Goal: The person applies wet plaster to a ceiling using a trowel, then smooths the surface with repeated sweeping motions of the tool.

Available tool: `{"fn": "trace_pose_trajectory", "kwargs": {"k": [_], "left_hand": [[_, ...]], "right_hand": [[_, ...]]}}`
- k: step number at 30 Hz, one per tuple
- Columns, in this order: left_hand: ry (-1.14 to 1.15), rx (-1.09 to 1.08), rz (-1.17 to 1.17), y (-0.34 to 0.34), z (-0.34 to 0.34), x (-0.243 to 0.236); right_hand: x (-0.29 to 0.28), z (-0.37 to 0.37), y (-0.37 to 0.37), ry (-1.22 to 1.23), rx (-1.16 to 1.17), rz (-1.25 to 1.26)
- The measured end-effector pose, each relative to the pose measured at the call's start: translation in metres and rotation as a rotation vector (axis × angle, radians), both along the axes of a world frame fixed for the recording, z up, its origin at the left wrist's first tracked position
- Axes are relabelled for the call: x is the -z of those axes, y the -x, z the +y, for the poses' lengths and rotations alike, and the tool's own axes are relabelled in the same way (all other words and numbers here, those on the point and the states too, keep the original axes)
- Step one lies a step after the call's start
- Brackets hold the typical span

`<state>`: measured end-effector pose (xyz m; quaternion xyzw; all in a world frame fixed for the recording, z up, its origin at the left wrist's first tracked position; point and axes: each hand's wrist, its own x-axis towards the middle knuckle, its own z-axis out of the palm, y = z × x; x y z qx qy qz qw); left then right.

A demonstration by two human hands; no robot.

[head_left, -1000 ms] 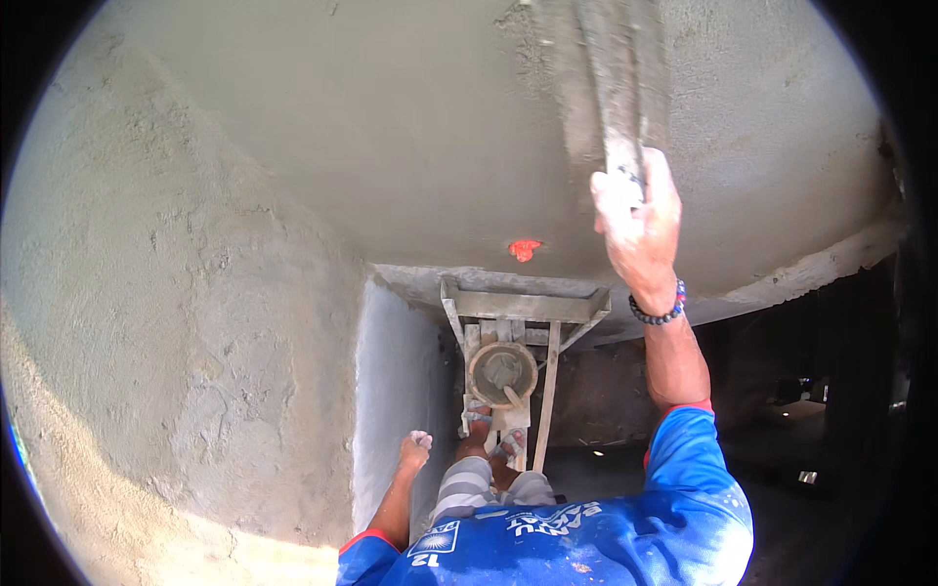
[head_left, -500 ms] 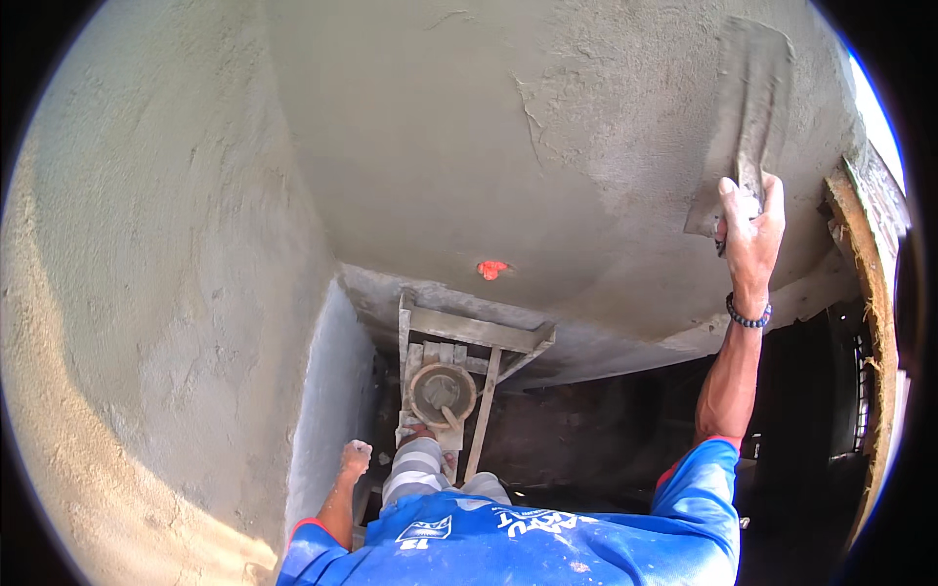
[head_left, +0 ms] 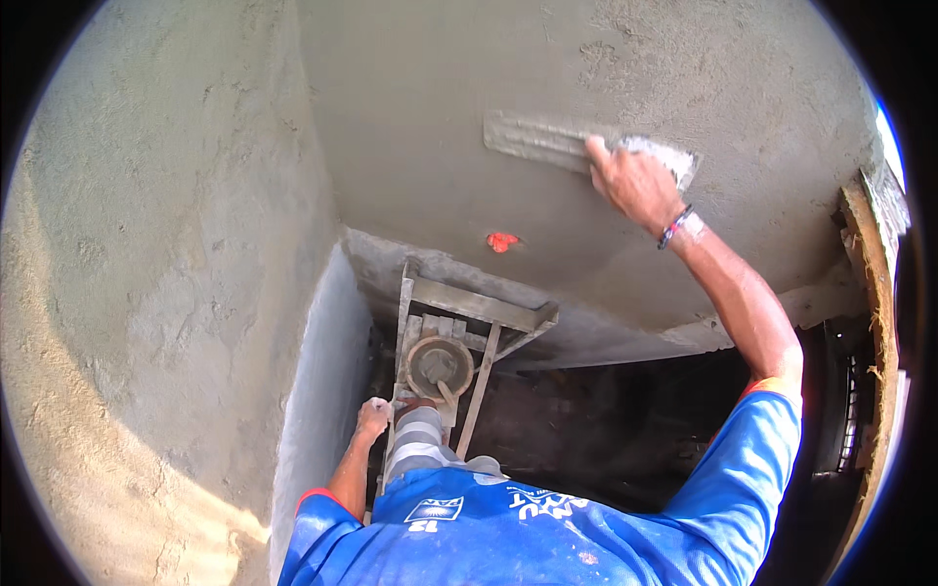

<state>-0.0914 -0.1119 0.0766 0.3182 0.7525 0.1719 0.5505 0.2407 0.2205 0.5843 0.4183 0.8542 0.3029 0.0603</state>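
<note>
My right hand is closed round the handle of a long rectangular steel float, its blade lying flat and slightly slanted against the grey plastered wall. A small orange patch shows in the plaster below the float. My left hand hangs low beside a wooden frame, whitish with dust, fingers curled; whether it holds anything I cannot make out. At my feet a round bucket with grey mortar and a tool handle sticking out stands on planks within the frame.
A plastered side wall, partly sunlit, rises at my left, with a pale narrow wall face beside the frame. A rough wooden edge runs along the far right. Below the main wall, right of the frame, is a dark space.
My right hand has swept the float first rightward from near the top, then leftward, turning the blade from upright to nearly horizontal. My left hand stays low.
</note>
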Motion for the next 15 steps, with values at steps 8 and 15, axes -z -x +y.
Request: {"fn": "trace_pose_trajectory", "kwargs": {"k": [8, 15], "left_hand": [[0.102, -0.143, -0.008, 0.022, -0.054, 0.005], [0.139, -0.265, -0.027, 0.042, -0.079, 0.005]], "right_hand": [[0.056, -0.022, -0.098, 0.245, 0.146, -0.403], [-0.119, -0.016, 0.035, -0.225, -0.164, 0.237]]}}
